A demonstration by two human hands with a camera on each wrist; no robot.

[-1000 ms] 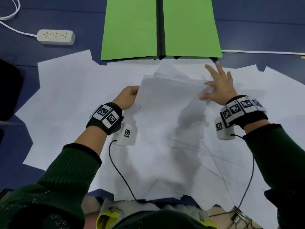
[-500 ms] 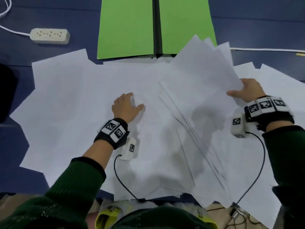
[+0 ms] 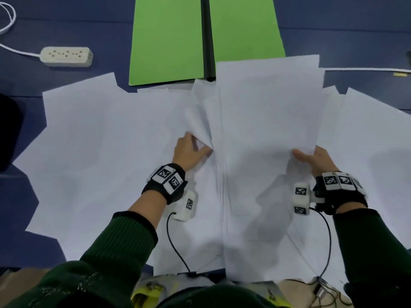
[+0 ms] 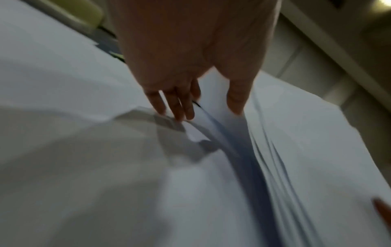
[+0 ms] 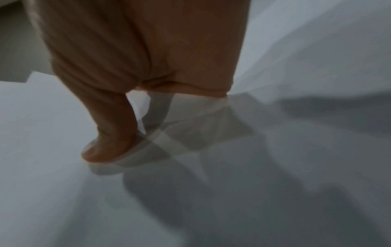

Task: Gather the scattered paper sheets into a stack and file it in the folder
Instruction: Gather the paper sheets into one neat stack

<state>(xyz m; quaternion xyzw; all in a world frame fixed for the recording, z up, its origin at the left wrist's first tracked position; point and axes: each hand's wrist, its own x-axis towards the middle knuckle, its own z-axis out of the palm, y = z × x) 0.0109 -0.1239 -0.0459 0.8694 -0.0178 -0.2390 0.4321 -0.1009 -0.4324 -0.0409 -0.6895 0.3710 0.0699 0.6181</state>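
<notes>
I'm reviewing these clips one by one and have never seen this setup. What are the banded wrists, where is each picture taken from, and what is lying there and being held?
No machine: a person works bare-handed, wearing wrist bands with printed markers and small cameras. The wide picture comes from a head camera looking down; the two blurry close-ups look along each hand from the wrist. On the dark blue surface lie many scattered white paper sheets, an open green folder at the far edge, and a white power strip to the left. The right hand grips a gathered bundle of sheets, thumb on top. The left hand has its fingers at the edge of a lifted sheet beside that bundle.
</notes>
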